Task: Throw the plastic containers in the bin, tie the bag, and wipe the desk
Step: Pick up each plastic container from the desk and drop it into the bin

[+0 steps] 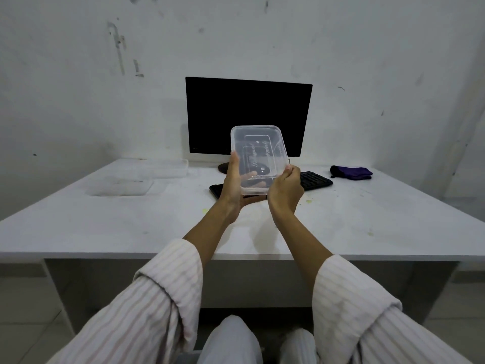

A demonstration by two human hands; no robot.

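White tabletop (341,227) against scuffed wall, one monitor (248,114), one keyboard (315,179), one purple cloth (351,172) far-right, two clear containers (123,186) far-left, a third container (258,156) gripped mid-air over the middle by both hands, left hand (232,185), right hand (286,190).

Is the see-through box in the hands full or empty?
Empty. The clear container, held up by the left hand and right hand, shows only the keyboard and fingers through it.

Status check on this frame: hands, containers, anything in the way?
Left hand and right hand both grip one clear container, raised over the keyboard. Two more containers wait on the desk, left side. No bin in view.
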